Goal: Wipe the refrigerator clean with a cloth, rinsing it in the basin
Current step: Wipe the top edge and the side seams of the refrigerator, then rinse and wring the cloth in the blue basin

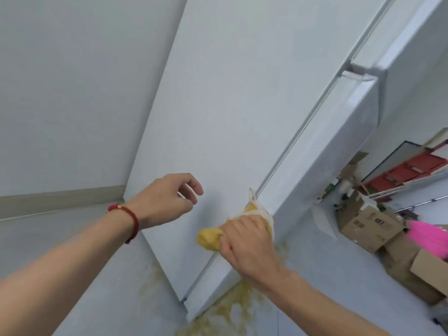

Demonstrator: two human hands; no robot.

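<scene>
The white refrigerator [230,98] fills the middle of the view, seen from its side panel, with its doors running along the right edge. My right hand [247,241] grips a bunched yellow and white cloth [211,237] and presses it against the lower part of the side panel near the door seam. My left hand [167,197], with a red cord bracelet at the wrist, hovers close to the panel with loosely curled fingers and holds nothing. No basin is in view.
Yellowish stains [232,309] mark the pale floor around the refrigerator's base. Cardboard boxes [368,226], a pink object [429,236] and red crates [407,170] pile up at the right. A white wall with a beige skirting [60,197] stands at the left.
</scene>
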